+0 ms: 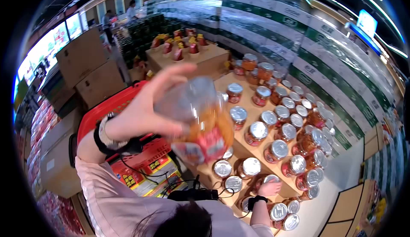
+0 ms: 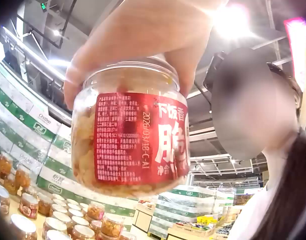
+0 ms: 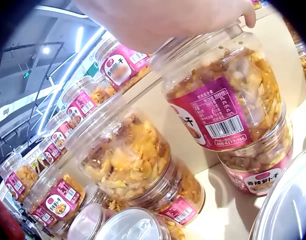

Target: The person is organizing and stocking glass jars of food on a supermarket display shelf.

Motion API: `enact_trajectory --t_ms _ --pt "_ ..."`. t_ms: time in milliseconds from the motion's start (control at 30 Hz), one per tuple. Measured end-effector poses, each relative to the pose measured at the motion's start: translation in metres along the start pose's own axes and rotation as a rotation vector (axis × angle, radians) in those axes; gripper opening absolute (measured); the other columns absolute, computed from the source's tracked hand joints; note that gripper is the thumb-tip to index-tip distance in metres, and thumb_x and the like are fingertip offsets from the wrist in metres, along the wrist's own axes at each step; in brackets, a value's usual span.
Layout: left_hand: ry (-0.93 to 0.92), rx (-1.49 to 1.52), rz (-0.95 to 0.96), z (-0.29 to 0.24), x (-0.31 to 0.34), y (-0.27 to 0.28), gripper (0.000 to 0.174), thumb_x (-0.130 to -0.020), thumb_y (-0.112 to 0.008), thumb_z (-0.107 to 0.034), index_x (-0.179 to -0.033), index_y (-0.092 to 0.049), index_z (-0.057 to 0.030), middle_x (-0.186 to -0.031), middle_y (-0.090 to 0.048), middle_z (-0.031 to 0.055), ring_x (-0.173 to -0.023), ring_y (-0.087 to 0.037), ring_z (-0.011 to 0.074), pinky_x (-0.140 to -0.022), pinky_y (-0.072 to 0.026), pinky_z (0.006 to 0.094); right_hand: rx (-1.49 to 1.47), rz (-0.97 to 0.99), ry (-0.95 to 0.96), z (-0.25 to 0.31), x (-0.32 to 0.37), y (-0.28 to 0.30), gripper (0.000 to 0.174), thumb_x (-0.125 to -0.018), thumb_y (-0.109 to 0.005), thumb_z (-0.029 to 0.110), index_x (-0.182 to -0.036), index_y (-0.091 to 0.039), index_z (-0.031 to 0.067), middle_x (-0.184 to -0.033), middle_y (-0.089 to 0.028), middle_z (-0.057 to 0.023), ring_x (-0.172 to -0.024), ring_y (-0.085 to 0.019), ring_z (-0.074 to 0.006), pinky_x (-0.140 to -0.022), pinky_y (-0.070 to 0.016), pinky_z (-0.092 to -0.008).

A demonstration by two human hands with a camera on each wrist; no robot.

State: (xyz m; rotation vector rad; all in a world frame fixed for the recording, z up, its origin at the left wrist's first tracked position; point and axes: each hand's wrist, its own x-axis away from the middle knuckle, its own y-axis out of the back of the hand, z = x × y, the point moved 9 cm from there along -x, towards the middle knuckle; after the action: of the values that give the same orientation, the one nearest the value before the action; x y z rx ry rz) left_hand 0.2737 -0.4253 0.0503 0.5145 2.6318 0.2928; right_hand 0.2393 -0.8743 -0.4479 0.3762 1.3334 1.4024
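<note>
- The left hand (image 1: 141, 113) is gripping a clear plastic snack jar (image 1: 200, 124) by one end, holding it high over the display table (image 1: 218, 83).
- The right hand (image 1: 270, 188) is clasping a second jar (image 3: 228, 100) by its lid.
- The snack jar is probably feeling light, stiff and slick, so it is best gripped around the rim.

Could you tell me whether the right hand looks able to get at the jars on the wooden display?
Probably yes: the right hand holds one such jar by its lid, with nothing in between.

Supermarket, stacked jars (image 1: 273, 128), red basket (image 1: 117, 106)
</note>
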Motion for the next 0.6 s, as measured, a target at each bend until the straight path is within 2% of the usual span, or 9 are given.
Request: enact_trajectory --t_ms 33,67,167,200,233,300,367,433,600 --pt "0.007 -0.075 0.053 0.003 0.012 -0.004 0.095 -0.061 -0.078 -0.015 -0.140 -0.026 -0.0092 -0.124 -0.044 0.0097 -0.118 -0.042 0.0185 -0.099 -0.0351 0.0331 0.006 -0.017 0.018 -0.003 0.001 -0.008 0.045 -0.090 -0.051 0.034 -0.122 -0.045 0.0031 -0.113 -0.056 -0.0121 -0.105 -0.053 -0.0281 -0.086 -0.0436 -0.0404" --pt "0.101 -0.090 0.079 0.011 0.025 -0.005 0.095 -0.060 -0.079 -0.016 -0.140 -0.028 -0.0081 -0.124 -0.044 0.0089 -0.117 -0.043 0.0178 -0.100 -0.0335 0.0321 0.010 0.007 0.011 -0.002 0.002 -0.007 0.044 -0.091 -0.051 0.035 -0.122 -0.046 0.0040 -0.113 -0.056 -0.0113 -0.105 -0.054 -0.0277 -0.085 -0.0441 -0.0402" --pt "0.187 -0.308 -0.056 0.013 0.052 0.021 0.101 -0.056 -0.080 -0.032 -0.138 -0.030 -0.0030 -0.131 -0.039 0.0074 -0.122 -0.037 0.0174 -0.105 -0.0244 0.0303 0.012 0.024 0.022 0.007 -0.001 0.017 0.044 -0.091 -0.048 0.038 -0.122 -0.046 0.0065 -0.113 -0.056 -0.0091 -0.103 -0.055 -0.0263 -0.082 -0.0454 -0.0397" --pt "0.244 -0.282 -0.169 0.012 0.060 0.032 0.098 -0.056 -0.079 -0.031 -0.137 -0.032 -0.0029 -0.129 -0.040 0.0064 -0.120 -0.038 0.0163 -0.103 -0.0249 0.0289 0.019 0.030 0.057 0.007 -0.001 0.016 0.044 -0.091 -0.048 0.038 -0.122 -0.046 0.0065 -0.113 -0.056 -0.0091 -0.103 -0.055 -0.0263 -0.082 -0.0454 -0.0397" --pt "0.181 -0.344 -0.214 0.007 0.067 0.046 0.088 -0.061 -0.078 -0.016 -0.137 -0.035 -0.0109 -0.113 -0.048 0.0062 -0.109 -0.048 0.0169 -0.095 -0.0368 0.0304 0.025 0.027 0.089 0.010 -0.001 0.016 0.044 -0.092 -0.048 0.038 -0.122 -0.046 0.0065 -0.112 -0.056 -0.0091 -0.102 -0.055 -0.0263 -0.081 -0.0455 -0.0397" --pt "0.159 -0.445 -0.371 0.009 0.082 0.084 0.082 -0.064 -0.076 -0.017 -0.136 -0.037 -0.0112 -0.109 -0.051 0.0070 -0.105 -0.051 0.0171 -0.093 -0.0386 0.0309 0.029 0.020 0.138 0.017 -0.001 0.013 0.043 -0.092 -0.048 0.038 -0.121 -0.047 0.0064 -0.111 -0.057 -0.0090 -0.101 -0.056 -0.0263 -0.081 -0.0458 -0.0397" --pt "0.225 -0.469 -0.531 0.025 0.096 0.125 0.078 -0.065 -0.075 -0.018 -0.134 -0.039 -0.0117 -0.106 -0.053 0.0074 -0.103 -0.052 0.0181 -0.092 -0.0397 0.0310 0.035 0.014 0.169 0.020 0.000 0.012 0.043 -0.092 -0.047 0.039 -0.120 -0.047 0.0064 -0.110 -0.057 -0.0090 -0.100 -0.056 -0.0264 -0.080 -0.0461 -0.0397" --pt "0.315 -0.592 -0.616 0.046 0.109 0.164 0.077 -0.066 -0.074 -0.020 -0.134 -0.040 -0.0103 -0.108 -0.053 0.0093 -0.101 -0.054 0.0184 -0.091 -0.0407 0.0306 0.043 0.004 0.183 0.019 0.002 0.010 0.043 -0.092 -0.047 0.039 -0.120 -0.048 0.0063 -0.109 -0.058 -0.0090 -0.099 -0.057 -0.0264 -0.079 -0.0464 -0.0397" --pt "0.577 -0.687 -0.745 0.132 0.152 0.272 0.077 -0.064 -0.075 -0.027 -0.131 -0.042 -0.0058 -0.114 -0.056 0.0150 -0.102 -0.056 0.0201 -0.089 -0.0428 0.0312 0.074 -0.041 0.197 0.006 -0.004 0.009 0.042 -0.093 -0.046 0.040 -0.118 -0.049 0.0063 -0.106 -0.059 -0.0089 -0.096 -0.058 -0.0265 -0.078 -0.0471 -0.0397"
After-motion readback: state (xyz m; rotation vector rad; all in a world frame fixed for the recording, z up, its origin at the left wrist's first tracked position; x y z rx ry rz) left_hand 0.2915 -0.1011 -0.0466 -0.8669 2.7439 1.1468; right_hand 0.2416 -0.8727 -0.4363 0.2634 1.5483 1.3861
